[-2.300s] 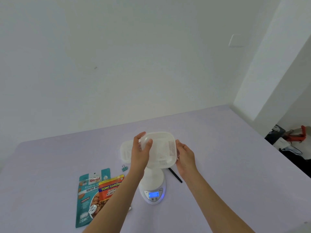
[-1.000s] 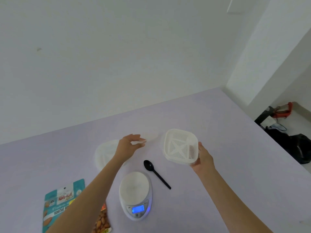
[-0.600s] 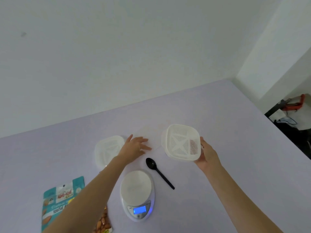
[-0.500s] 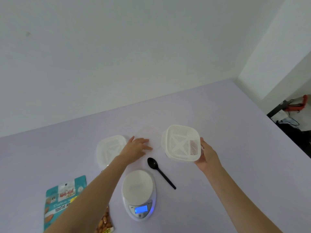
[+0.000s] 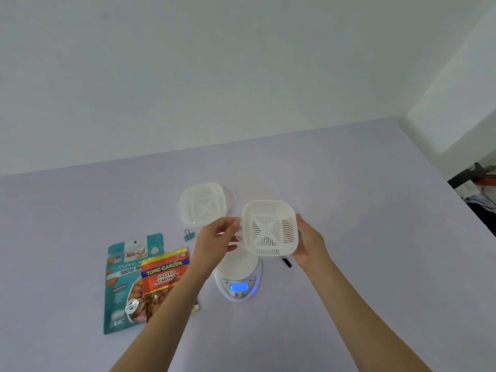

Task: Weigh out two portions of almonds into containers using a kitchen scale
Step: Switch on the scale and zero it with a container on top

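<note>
A white slotted container (image 5: 271, 228) hangs tilted above the kitchen scale (image 5: 239, 277), its perforated bottom facing me. My right hand (image 5: 308, 242) grips its right side. My left hand (image 5: 217, 237) has its fingertips closed on the container's left rim. The scale's blue display is lit and its platform is bare. A second white container (image 5: 204, 204) rests on the table behind my left hand. Two almond bags lie at the left: a teal one (image 5: 123, 285) and an orange one (image 5: 163, 275) on top of it.
A faint clear lid (image 5: 252, 191) lies on the lilac table (image 5: 362, 210) behind the held container. A small teal binder clip (image 5: 188, 234) sits by the bags. The black spoon's handle tip (image 5: 286, 262) shows under my right hand. Clutter sits beyond the table's right edge.
My left hand lifted off the clear lid on the table and came to the container's left rim. The container moved nearer, over the scale. My view tilted down, showing the bags.
</note>
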